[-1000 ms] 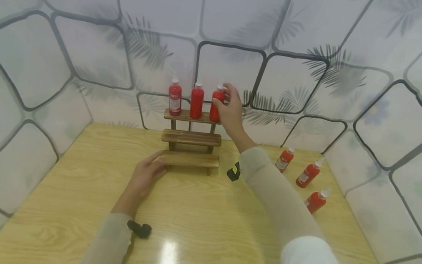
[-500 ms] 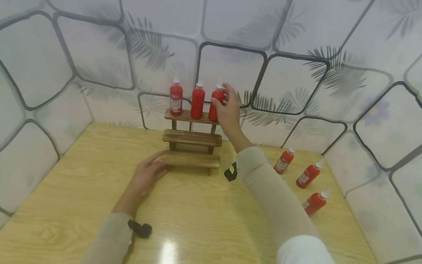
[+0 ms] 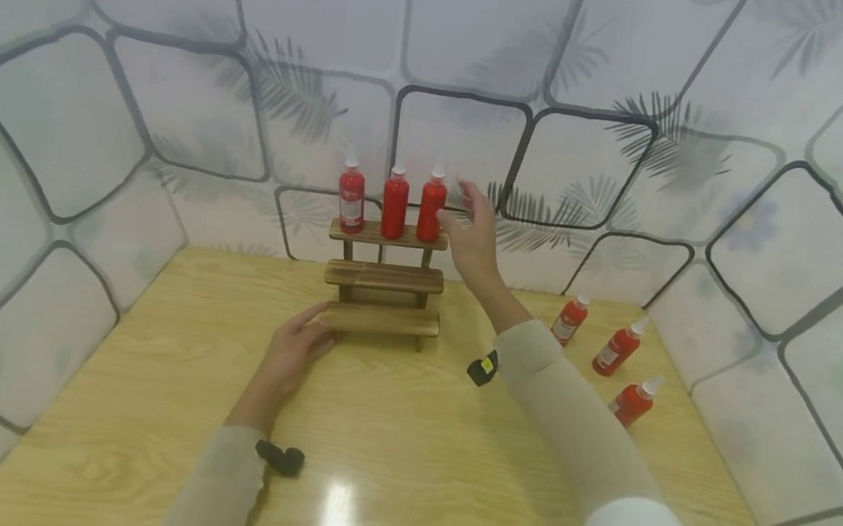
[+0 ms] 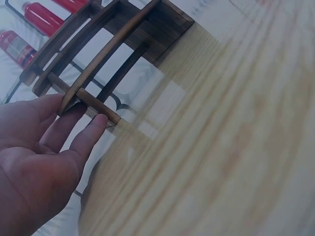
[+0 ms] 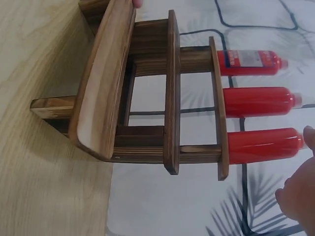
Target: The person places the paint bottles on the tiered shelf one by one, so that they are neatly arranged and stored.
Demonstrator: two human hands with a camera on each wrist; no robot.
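Observation:
Three red squeeze bottles with white caps stand upright in a row on the top step of a small three-tier wooden display rack (image 3: 384,276). The left bottle (image 3: 351,198) shows its label; the middle bottle (image 3: 395,204) and the right bottle (image 3: 431,208) show plain red sides. My right hand (image 3: 475,238) is just right of the right bottle, fingers spread and holding nothing; the right wrist view catches only part of this hand (image 5: 300,189) beside the bottle's cap end. My left hand (image 3: 295,348) holds the left end of the lowest step, with the thumb (image 4: 93,130) by its support.
Several more things lie around: a red bottle (image 3: 570,319), another red bottle (image 3: 616,349) and a third red bottle (image 3: 633,402) stand on the right of the wooden table (image 3: 390,452). Patterned walls (image 3: 472,33) close off the back and both sides.
My right hand has let go of the right bottle and moved slightly right, its fingers opening. The bottle stays on the top step. My left hand has stayed at the rack.

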